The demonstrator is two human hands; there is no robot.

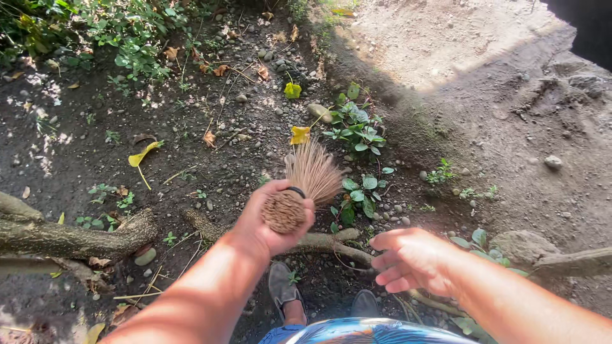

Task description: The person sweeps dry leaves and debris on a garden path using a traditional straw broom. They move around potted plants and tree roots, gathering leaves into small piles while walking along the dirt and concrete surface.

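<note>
Nearest, two dark shoes (pixel 285 288) are standing on the bare dark soil (pixel 76 159). Left hand (pixel 268 223) is gripping, fingers closed, the bound butt end of a brown stick-bristle hand broom (pixel 299 188), bristles fanning fwd & down toward the ground. Right hand (pixel 408 258) is hovering open & empty, fingers loosely spread, above a thin grey root (pixel 331 242). Further out, yellow fallen leaves (pixel 299 134) & small grey pebbles (pixel 268 54) are lying scattered w/ green weeds (pixel 357 127), so sweeping looks barely started; most litter is left.
</note>
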